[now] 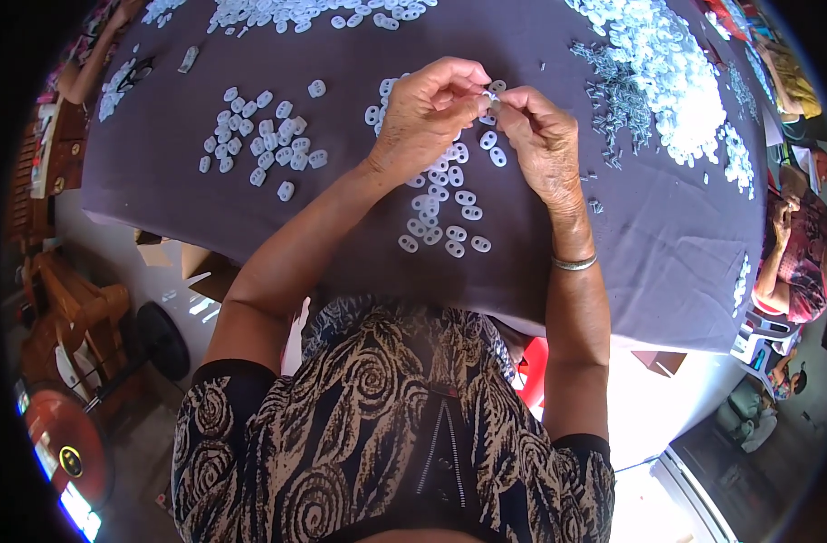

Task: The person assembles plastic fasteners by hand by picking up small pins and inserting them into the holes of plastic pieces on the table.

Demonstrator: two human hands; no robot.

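My left hand (pixel 422 122) and my right hand (pixel 544 140) meet over the table. Fingertips of both pinch a small whitish plastic piece (pixel 493 97); its exact shape is mostly hidden by the fingers. Beneath and around the hands lie several loose oval white plastic pieces with two holes (pixel 465 197), some overlapping and partly covered by my left hand. Left of my left forearm is a separate group of similar white plastic pieces (pixel 268 140), looking thicker. Small grey metal pins or screws (pixel 623 100) form a heap to the right of my right hand.
A dark cloth covers the table (pixel 359 262). A large heap of white plastic pieces (pixel 680 90) spreads at the far right, with another pile (pixel 286 11) along the far edge. Other people sit around the table, one at the right (pixel 807 244). A barbell-like object (pixel 96 394) stands at lower left.
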